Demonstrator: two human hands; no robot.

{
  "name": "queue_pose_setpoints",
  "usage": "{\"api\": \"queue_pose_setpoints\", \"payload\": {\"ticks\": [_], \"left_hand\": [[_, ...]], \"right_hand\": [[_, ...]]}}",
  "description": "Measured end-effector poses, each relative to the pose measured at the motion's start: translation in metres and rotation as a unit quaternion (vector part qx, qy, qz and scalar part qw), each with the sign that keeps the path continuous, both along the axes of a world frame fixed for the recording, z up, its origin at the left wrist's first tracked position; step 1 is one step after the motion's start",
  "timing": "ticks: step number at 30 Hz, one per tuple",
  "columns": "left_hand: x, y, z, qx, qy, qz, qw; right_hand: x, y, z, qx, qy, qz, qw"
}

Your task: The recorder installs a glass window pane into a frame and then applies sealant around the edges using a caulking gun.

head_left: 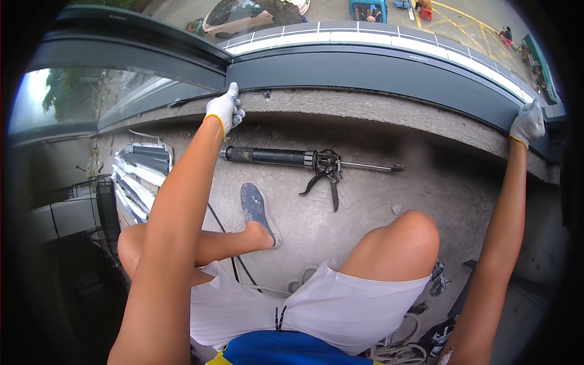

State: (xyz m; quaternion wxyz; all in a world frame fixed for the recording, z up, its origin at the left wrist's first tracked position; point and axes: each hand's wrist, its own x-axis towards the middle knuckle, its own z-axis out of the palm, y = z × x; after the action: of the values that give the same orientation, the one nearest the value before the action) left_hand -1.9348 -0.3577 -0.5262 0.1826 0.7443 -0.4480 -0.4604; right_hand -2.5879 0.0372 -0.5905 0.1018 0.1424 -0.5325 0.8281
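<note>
A long dark grey metal window frame [359, 68] runs across the top, along the rough concrete sill [365, 111]. My left hand [225, 111], in a white knitted glove with a yellow cuff, is at the frame's left corner. Its thumb points up against the metal and its fingers are curled at the lower edge. Far to the right, my right hand [527, 125], gloved the same way, grips the frame's other end; part of its fingers is hidden. Below the sill a black caulking gun [274, 157] lies on the floor, its trigger handle toward me.
An angled glazed sash [134, 58] stands at left. White-wrapped grey strips [143, 176] lie on the floor near a black cable [220, 225]. Rope [401, 350] is coiled at lower right. My shoe [255, 204] rests on the concrete floor. Beyond the frame are a railing and a yard far below.
</note>
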Motion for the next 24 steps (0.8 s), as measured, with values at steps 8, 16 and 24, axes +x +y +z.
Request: {"api": "queue_pose_setpoints", "payload": {"ticks": [8, 16, 24], "left_hand": [[0.007, -0.007, 0.012, 0.028, -0.029, -0.044, 0.998], [0.025, -0.005, 0.007, -0.002, 0.117, -0.044, 0.992], [0.067, 0.076, -0.080, -0.189, 0.284, 0.024, 0.940]], "right_hand": [[0.042, -0.017, 0.029, 0.283, 0.041, -0.187, 0.940], [0.350, -0.207, 0.091, 0.217, 0.129, 0.534, 0.807], [0.525, -0.357, 0.188, -0.144, 0.102, 0.682, 0.710]]}}
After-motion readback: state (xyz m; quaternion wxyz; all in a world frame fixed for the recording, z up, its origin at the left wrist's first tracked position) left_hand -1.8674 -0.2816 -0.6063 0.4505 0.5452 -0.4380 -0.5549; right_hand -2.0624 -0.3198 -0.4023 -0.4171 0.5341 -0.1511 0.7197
